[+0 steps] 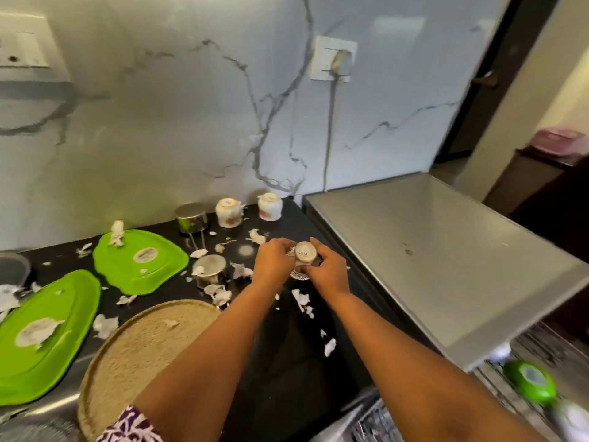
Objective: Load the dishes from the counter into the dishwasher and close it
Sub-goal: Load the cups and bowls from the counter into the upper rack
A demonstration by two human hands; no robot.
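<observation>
Head view, hands: I see both hands meeting at the middle of the frame. The left hand [274, 261] and the right hand [328, 272] each curl their fingers round the same ceramic cup [305, 252].
Head view, held cup: it is just above the black surface [287, 346] with its base turned up toward me. There is printed lettering on the base that I cannot read for sure. A patterned edge shows below the fingers.
Head view, other cups: two floral cups [228, 212] [270, 206] stand upside down by the marble wall, above the hands in the frame. Left of them is a steel cup [191, 217], and a second steel cup [210, 270] sits just left of the left hand.
Head view, left side: I make out two green plates [140, 261] [41, 339] lying face down, each with a label. A round woven mat [140, 342] is at lower left.
Head view, litter: torn paper scraps [302, 299] lie scattered across the surface and on the plates.
Head view, right side: the steel-topped dishwasher [446, 260] stands right of the surface. Its wire rack [541, 352] shows at lower right and holds a blurred green item [530, 381].
Head view, wall: a plug sits in the wall socket [334, 59] at upper centre, with its cord running down.
</observation>
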